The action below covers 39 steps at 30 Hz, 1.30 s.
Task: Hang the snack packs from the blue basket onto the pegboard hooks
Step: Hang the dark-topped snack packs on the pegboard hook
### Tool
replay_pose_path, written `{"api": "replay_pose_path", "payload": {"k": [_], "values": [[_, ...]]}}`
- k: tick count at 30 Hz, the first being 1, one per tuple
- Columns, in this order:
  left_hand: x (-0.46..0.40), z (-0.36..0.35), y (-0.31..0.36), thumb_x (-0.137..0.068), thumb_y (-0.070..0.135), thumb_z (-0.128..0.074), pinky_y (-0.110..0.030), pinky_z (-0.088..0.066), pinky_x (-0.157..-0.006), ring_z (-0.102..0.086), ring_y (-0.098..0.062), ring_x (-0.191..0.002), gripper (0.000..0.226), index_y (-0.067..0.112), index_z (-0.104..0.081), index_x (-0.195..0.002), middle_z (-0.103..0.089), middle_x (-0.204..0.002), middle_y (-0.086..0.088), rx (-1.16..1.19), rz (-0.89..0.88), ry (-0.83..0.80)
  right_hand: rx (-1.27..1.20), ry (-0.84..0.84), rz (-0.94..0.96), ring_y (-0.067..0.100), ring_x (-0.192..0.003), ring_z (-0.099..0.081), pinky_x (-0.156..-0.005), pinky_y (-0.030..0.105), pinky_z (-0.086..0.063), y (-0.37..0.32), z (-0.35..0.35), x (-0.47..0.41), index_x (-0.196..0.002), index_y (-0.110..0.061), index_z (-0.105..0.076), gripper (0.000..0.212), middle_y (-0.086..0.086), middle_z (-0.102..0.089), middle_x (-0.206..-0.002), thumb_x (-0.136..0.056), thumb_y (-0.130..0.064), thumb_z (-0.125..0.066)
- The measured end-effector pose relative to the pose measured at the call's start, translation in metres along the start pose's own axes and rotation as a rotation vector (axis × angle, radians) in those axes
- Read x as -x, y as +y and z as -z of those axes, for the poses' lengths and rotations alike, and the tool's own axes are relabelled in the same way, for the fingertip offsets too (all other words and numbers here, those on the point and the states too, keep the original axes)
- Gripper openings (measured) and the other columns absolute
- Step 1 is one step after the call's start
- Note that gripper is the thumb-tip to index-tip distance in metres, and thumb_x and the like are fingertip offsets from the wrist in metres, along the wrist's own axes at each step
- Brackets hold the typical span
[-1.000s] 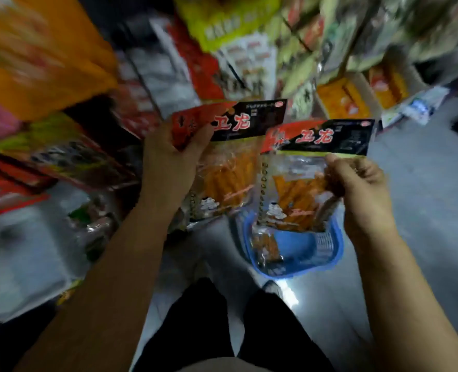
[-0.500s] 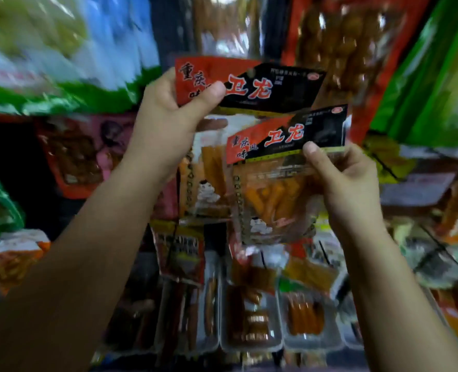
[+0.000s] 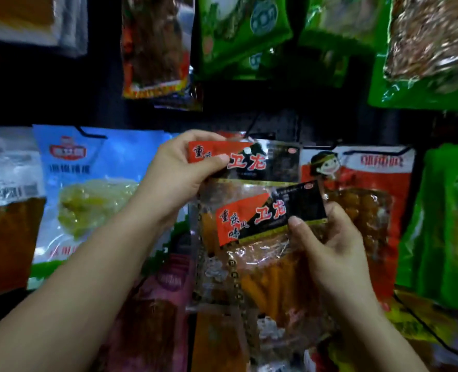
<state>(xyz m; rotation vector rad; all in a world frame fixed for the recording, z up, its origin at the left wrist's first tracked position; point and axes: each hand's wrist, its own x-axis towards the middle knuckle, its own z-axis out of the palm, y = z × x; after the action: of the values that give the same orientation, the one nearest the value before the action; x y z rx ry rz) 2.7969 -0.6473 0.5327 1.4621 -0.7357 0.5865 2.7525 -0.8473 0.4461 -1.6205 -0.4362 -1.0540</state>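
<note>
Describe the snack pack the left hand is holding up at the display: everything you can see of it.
The upper snack pack is a clear plastic pouch with a red-and-black header card bearing red and white characters and a small round hang hole near its top. Orange sticks show through the film below. The left hand pinches the header's left end, thumb on the front, holding it upright against the dark board. The lower snack pack, held by the right hand, overlaps its lower half. Whether it sits on a hook is unclear.

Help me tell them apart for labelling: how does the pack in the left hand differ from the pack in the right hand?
The left pack is held higher, at the hooks; the right pack sits lower and nearer, overlapping it. The left pack's header is nearly level; the right pack's tilts. The left hand pinches its header's left end; the right hand grips its pack's right side. Both share the red-and-black header and orange sticks.
</note>
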Motion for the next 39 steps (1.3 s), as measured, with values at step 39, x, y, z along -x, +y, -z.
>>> {"api": "replay_pose_path", "payload": {"k": [39], "values": [[-0.072,-0.032,0.051,-0.083,0.018,-0.069,-0.003,-0.042,-0.052,-0.058,0.005,-0.062,0.011,0.023,-0.067,-0.073,-0.065,-0.071,0.009,-0.152,-0.085,-0.044,-0.024,0.132,-0.046,0.040,-0.074,-0.061,-0.063,0.048,-0.054,-0.032,0.007,-0.047,-0.078,-0.015,-0.054,0.017,0.020,-0.062,-0.079,-0.082,-0.026,-0.066]]}}
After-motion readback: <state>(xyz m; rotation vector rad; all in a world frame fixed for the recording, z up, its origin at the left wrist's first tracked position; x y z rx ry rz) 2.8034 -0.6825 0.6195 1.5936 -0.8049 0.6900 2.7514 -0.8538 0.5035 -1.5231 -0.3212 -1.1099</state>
